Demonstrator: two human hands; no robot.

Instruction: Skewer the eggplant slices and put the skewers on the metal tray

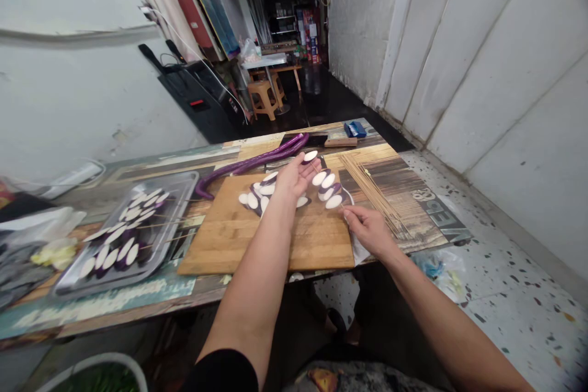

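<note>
My left hand (294, 179) reaches over the wooden cutting board (229, 239) and pinches a white eggplant slice (310, 155) at its fingertips. More cut eggplant slices (327, 188) lie on the board around that hand. My right hand (367, 229) rests at the board's right edge, fingers closed in a pinch on a thin bamboo skewer (327, 192) that runs through several slices. Long whole purple eggplants (248, 164) lie behind the board.
A metal tray (181, 196) at the left holds several skewered eggplant slices. A bundle of bare bamboo skewers (372, 190) lies right of the board. A cleaver (316, 141) and a blue packet (355, 129) sit at the table's far end. Stools stand in the aisle beyond.
</note>
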